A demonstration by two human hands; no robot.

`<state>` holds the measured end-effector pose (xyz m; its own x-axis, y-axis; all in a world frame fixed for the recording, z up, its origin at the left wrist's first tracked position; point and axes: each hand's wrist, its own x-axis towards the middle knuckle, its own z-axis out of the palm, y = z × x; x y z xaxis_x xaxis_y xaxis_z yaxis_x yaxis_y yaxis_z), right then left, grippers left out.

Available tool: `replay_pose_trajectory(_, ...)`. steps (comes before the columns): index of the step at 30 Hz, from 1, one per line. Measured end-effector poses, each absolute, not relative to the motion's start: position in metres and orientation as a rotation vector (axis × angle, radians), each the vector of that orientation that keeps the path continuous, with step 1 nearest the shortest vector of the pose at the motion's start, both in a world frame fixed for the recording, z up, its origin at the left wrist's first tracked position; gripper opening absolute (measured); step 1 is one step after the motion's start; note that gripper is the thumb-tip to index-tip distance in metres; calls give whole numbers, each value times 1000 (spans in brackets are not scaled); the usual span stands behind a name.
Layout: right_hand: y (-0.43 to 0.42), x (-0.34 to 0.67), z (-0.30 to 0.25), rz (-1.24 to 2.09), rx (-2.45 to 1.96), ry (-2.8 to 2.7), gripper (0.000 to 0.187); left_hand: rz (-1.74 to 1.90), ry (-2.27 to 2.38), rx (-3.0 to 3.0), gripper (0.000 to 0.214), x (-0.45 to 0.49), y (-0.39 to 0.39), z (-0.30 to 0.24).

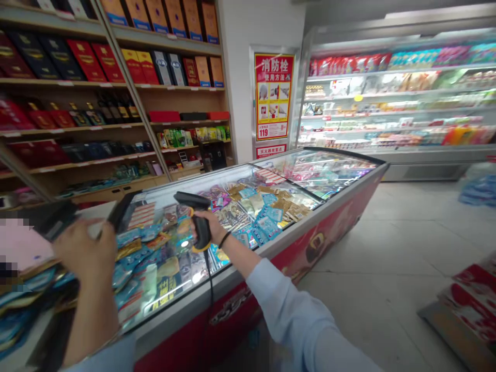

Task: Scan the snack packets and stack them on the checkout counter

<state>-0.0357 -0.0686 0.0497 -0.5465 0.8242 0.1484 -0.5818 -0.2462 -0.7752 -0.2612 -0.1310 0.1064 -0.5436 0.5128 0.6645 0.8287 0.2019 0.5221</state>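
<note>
Holding one scanner (202,233), right hand (212,225), above one freezer (298,253).

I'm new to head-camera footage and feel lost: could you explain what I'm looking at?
There's no machine arm here. The single picture comes from a camera worn on a person's head, looking forward and down, so the two bare hands are the wearer's own. The right hand grips a black-and-yellow handheld scanner, with a cord hanging from it. The left hand is raised and blurred; I can't tell whether it holds anything. Below and ahead stands a long glass-topped freezer containing many colourful packets. Behind it are shelves of boxes on the left and a lit display case on the right.
</note>
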Motion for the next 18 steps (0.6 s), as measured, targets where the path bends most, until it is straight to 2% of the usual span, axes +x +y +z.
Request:
replay_pose_trajectory(4, -58, 29, 54, 1700, -400, -983, 18, -1377, -1859, -1602, 32, -197, -71, 82)
replay_pose_trajectory(8, -47, 90, 54, 1497, -452, -937, 18, -1405, -1768, -1887, 32, -130, -37, 51)
replay_pose_trajectory(18, -7, 169, 14, 1406, -512, -781, 30, -1143, -1807, -2379, 26, -39, 31, 1)
